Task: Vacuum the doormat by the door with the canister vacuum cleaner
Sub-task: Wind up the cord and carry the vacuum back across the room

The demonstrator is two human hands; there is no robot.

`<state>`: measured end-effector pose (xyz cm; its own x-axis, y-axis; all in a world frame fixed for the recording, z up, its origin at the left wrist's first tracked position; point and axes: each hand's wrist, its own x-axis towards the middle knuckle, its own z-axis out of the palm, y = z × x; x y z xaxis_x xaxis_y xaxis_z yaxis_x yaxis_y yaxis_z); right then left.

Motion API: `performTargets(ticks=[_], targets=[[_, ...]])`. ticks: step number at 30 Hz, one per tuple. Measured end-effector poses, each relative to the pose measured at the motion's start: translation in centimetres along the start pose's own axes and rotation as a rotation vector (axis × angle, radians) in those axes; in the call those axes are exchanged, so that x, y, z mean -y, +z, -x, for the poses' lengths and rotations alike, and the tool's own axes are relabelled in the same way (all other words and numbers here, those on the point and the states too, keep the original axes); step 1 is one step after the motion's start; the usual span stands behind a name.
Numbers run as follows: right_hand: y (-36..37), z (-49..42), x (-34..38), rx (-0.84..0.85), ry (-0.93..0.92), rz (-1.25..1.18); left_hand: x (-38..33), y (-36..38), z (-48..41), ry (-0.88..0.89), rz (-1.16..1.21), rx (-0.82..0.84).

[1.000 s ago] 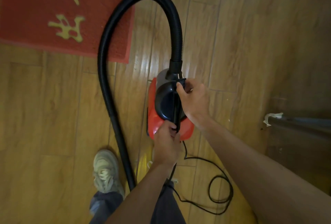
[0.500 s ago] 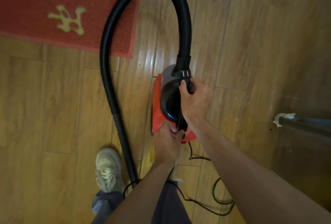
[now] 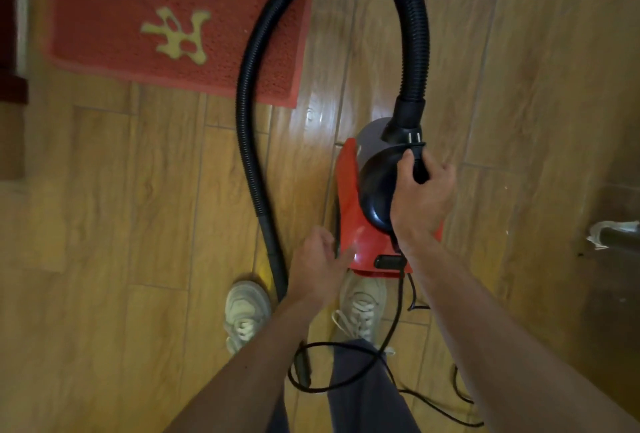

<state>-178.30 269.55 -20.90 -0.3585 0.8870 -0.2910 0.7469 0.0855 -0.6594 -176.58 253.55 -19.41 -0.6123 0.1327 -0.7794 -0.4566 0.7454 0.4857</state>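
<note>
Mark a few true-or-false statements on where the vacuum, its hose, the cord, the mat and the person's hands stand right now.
1. The right hand grips the vacuum cleaner by its top. True.
2. The hose lies wholly clear of the doormat. False: its loop crosses the mat's right edge.
3. The vacuum cleaner is on the doormat. False: it is over the wooden floor, beside the mat's corner.
4. The power cord trails loose from the vacuum cleaner's rear across the floor. True.
5. The left hand holds the hose. False: it is beside the red body with relaxed fingers, holding nothing.
</note>
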Motion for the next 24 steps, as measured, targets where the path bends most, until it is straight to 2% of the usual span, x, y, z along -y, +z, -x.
performTargets(ticks=[4,12,15,24], targets=[[0.4,0.0,-0.4,-0.052,-0.062,0.025,2.3,-3.4,-2.9,-0.029,-0.051,-0.128],[0.7,0.1,-0.8,-0.105,-0.207,0.003,6.8,-7.6,-9.7,-0.148,-0.282,-0.224],[0.8,0.3,-0.7,-0.118,-0.228,-0.007,8.7,-7.4,-12.3,-0.172,-0.332,-0.214],[0.8,0.6,-0.2,-0.145,-0.264,-0.038,11.8,-4.8,-17.0,-0.217,-0.247,-0.170]])
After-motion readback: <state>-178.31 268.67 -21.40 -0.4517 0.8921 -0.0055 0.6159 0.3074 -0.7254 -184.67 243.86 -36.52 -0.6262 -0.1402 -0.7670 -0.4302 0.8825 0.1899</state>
